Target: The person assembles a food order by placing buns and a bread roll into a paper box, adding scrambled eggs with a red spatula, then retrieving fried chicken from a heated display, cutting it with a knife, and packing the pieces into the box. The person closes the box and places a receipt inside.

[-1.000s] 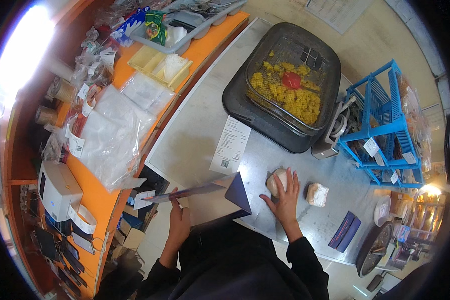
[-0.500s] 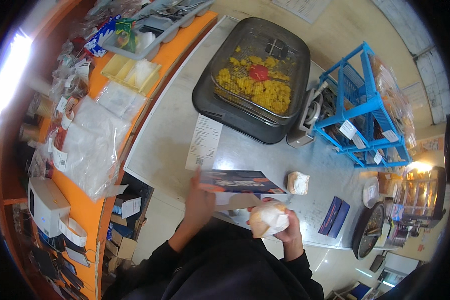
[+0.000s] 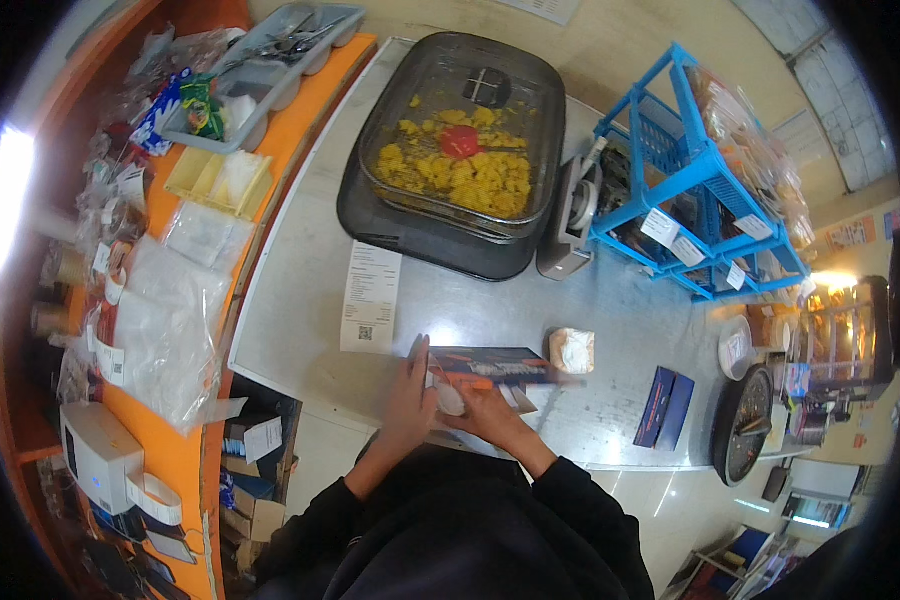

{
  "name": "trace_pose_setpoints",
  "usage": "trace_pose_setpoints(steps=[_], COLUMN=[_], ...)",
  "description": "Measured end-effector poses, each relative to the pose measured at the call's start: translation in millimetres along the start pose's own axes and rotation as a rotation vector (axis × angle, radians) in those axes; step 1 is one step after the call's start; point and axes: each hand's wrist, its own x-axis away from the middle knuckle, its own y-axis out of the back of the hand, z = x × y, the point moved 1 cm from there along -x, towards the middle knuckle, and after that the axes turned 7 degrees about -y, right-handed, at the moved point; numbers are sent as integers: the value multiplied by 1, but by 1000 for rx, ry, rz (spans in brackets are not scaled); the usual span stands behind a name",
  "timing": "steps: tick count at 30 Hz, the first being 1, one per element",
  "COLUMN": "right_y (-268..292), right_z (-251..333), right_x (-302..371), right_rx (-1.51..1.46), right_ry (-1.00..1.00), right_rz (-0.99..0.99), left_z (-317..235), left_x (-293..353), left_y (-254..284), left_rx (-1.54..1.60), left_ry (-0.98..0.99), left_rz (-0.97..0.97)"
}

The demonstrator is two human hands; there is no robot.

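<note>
A dark blue cardboard box [image 3: 500, 362] with orange print lies on its side over the near edge of the metal table, its pale flaps toward me. My left hand [image 3: 406, 398] holds the box's left end, fingers upright along it and slightly blurred. My right hand [image 3: 488, 412] is at the box's open side, its fingers over a paper-wrapped bun [image 3: 450, 399]. Only a little of that bun shows; the fingers and box hide the rest. Just beyond the box's right end sits a second wrapped bun [image 3: 572, 350]. A printed receipt [image 3: 372, 300] lies behind my left hand.
A lidded black pan of yellow food [image 3: 450, 160] stands at the back. Right of it are a blue plastic rack [image 3: 670, 180], a flat dark blue carton [image 3: 666, 407] and a round dark pan [image 3: 743, 425]. An orange shelf [image 3: 270, 200] with bags and trays runs along the left.
My right hand has carried the wrapped bun leftward to the box's opening. My left hand has shifted to the box's left end. The whole view has moved slightly.
</note>
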Motion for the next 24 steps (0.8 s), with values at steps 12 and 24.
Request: trace_pose_setpoints(steps=[12, 24], right_y=[118, 135], right_z=[-115, -304], right_x=[173, 266], right_rx=[174, -68], right_ry=[-379, -1014], right_rz=[-1234, -976], left_z=[-12, -155], left_x=[3, 44], left_y=[8, -183], left_rx=[107, 545], left_ry=[132, -134], left_rz=[-69, 583])
